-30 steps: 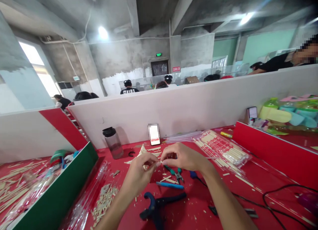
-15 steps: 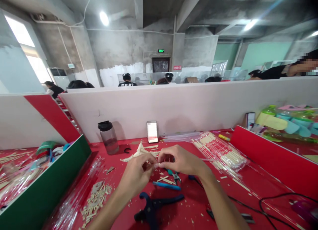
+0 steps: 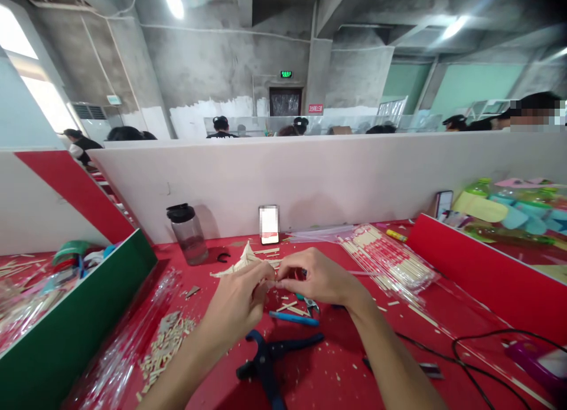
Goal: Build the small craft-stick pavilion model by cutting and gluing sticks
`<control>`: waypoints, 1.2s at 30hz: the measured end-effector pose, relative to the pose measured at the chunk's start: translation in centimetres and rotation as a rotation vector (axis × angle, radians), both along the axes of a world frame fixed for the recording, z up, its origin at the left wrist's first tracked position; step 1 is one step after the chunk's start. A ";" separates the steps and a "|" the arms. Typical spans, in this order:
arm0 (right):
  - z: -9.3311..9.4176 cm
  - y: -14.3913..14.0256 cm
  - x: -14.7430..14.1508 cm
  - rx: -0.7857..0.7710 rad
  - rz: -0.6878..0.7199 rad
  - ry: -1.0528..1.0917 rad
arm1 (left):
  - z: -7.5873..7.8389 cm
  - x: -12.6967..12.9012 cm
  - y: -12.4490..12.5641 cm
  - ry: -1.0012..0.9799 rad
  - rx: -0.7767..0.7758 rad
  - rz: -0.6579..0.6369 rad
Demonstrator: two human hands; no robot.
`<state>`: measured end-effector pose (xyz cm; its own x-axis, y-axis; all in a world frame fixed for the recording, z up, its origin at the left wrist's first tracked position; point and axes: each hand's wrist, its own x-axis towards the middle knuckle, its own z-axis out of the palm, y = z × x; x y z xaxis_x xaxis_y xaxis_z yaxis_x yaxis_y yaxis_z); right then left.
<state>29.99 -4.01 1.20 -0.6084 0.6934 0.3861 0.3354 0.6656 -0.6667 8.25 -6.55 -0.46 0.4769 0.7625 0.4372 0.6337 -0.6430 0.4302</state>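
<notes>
My left hand point(image 3: 243, 292) and my right hand point(image 3: 312, 275) meet fingertip to fingertip above the red table. Both are closed in a pinch; whatever lies between the fingers is too small to make out. Just behind them stands a pale pointed model point(image 3: 246, 261) that looks built of thin wooden sticks, partly covered by my left hand. Below my right hand lie cutting pliers point(image 3: 311, 305), a few short wooden sticks point(image 3: 292, 308) and a blue pen-like tool point(image 3: 293, 318). Nearer to me rests a dark blue cutter with two handles point(image 3: 270, 357).
A water bottle point(image 3: 188, 236) and an upright phone point(image 3: 269, 225) stand by the white partition point(image 3: 230, 173). Packed chopsticks point(image 3: 390, 259) lie at right, wood scraps point(image 3: 166, 345) and plastic wrappers point(image 3: 128, 339) at left. Green point(image 3: 80, 315) and red point(image 3: 487, 268) boards flank the table. A black cable point(image 3: 460, 360) crosses at right.
The camera view has tilted down and shifted a little, so the scene sits higher in the picture. My hands stay pinched together, with the left turned slightly more back-up.
</notes>
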 end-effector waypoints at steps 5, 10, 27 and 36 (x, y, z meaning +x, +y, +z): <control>-0.2 0.2 0.1 0.001 -0.013 -0.030 | -0.1 -0.1 0.1 0.022 0.051 -0.016; -0.4 0.4 0.0 -0.028 -0.003 -0.030 | 0.0 0.0 0.0 0.001 -0.002 -0.041; -0.8 0.5 0.1 -0.163 -0.035 0.076 | -0.2 0.0 0.5 -0.335 -0.480 -0.055; -0.2 0.3 0.7 -0.175 -0.094 0.096 | 0.6 -0.8 0.7 -0.298 -0.418 -0.023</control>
<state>30.69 -3.72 0.96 -0.5044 0.8069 0.3075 0.3199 0.5054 -0.8014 7.49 -5.90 0.15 0.3970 0.8920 0.2162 0.4323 -0.3895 0.8132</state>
